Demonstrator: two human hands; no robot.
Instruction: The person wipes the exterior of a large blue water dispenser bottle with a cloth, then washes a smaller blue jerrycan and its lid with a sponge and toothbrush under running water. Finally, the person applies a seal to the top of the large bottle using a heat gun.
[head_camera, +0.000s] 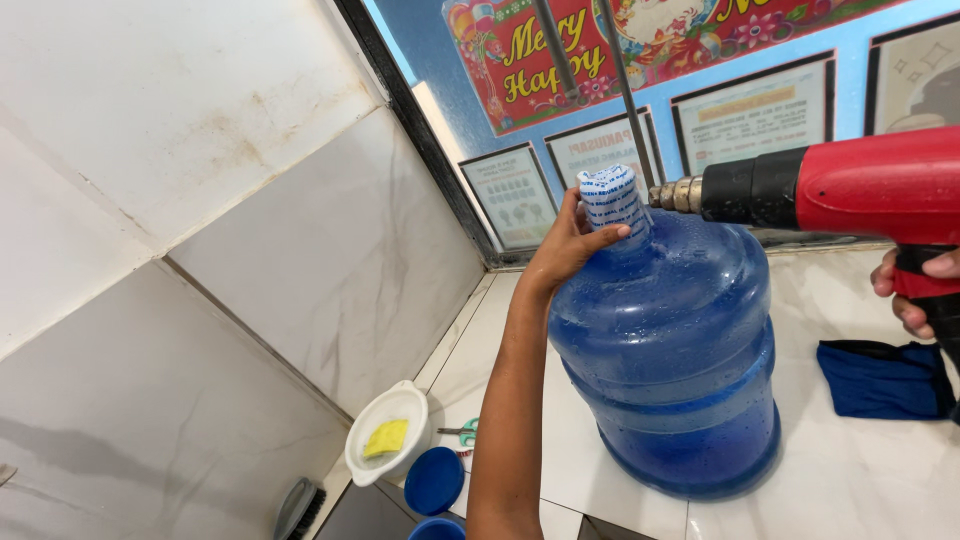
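Note:
A large blue water jug (668, 350) stands upright on the white marble counter (860, 460). Its neck carries a white cap seal with blue print (612, 199). My left hand (568, 243) wraps around the neck just under that seal. My right hand (912, 290) grips the handle of a red and black heat gun (850, 185). The gun's metal nozzle points left and sits right beside the sealed cap.
A folded dark blue cloth (880, 378) lies on the counter right of the jug. At the left wall sit a white bowl with a yellow sponge (388, 436), green-handled scissors (462, 432), two blue lids (434, 480) and a brush (298, 508). Framed papers hang behind.

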